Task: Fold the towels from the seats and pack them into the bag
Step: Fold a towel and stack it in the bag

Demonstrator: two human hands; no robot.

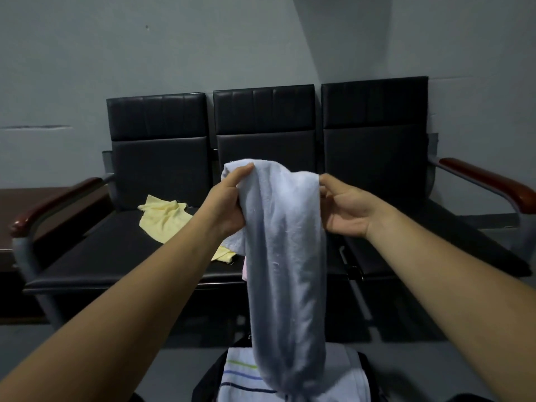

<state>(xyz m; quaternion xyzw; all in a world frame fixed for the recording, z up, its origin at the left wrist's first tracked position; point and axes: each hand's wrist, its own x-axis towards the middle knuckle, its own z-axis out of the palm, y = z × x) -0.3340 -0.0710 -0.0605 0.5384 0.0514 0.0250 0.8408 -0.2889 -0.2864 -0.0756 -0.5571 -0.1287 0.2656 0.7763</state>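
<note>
Pale-blue towel (285,256) hangs before the black three-seat bench (377,126), its top gripped by the left hand (229,204) and pinched by the right hand (345,210). It appears mid-fold, so the next move likely calls for squaring the halves. A yellow towel (165,219) lies on the bench's left seat, and a dark bag (208,378) holding a striped towel (240,378) sits below its front, with a grey wall (174,53) behind.

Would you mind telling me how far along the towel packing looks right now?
Done: a striped towel already lies in the bag. In hand: the left hand and right hand both grip a pale blue towel, hanging above the bag. Left: a yellow towel lies crumpled on the seats, with a pink edge showing beside it.
</note>
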